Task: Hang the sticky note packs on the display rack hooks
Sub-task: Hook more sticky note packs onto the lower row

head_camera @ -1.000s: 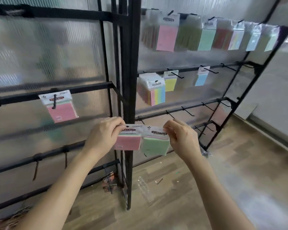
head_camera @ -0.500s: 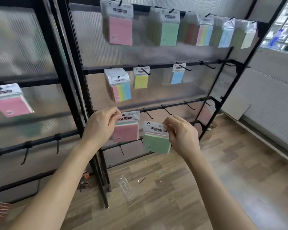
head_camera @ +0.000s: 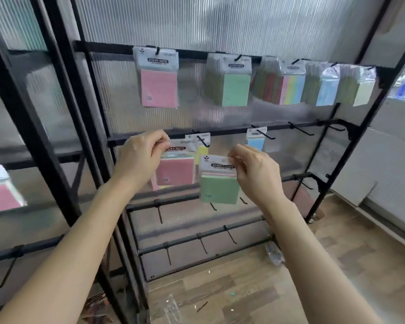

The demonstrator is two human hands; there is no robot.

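My left hand [head_camera: 142,157] pinches the header of a pink sticky note pack [head_camera: 175,170] in front of the second bar of the black display rack [head_camera: 220,131]. A little lower and to the right, my right hand [head_camera: 255,170] pinches the top corner of a green sticky note pack [head_camera: 219,187]. Just above them a yellow pack [head_camera: 202,148] hangs on a hook [head_camera: 203,141], and a blue pack [head_camera: 255,142] hangs further right. Several packs hang on the top bar, among them a pink one [head_camera: 159,84] and a green one [head_camera: 234,86].
Bare hooks [head_camera: 301,128] stick out at the right end of the second bar and along the lower bars [head_camera: 229,235]. A second rack on the left carries a pink pack [head_camera: 0,195]. Plastic wrappers [head_camera: 171,308] lie on the wooden floor.
The view has shifted right and up along the rack. Both hands have risen with their packs from the third bar's height to the second bar, and the packs have moved apart.
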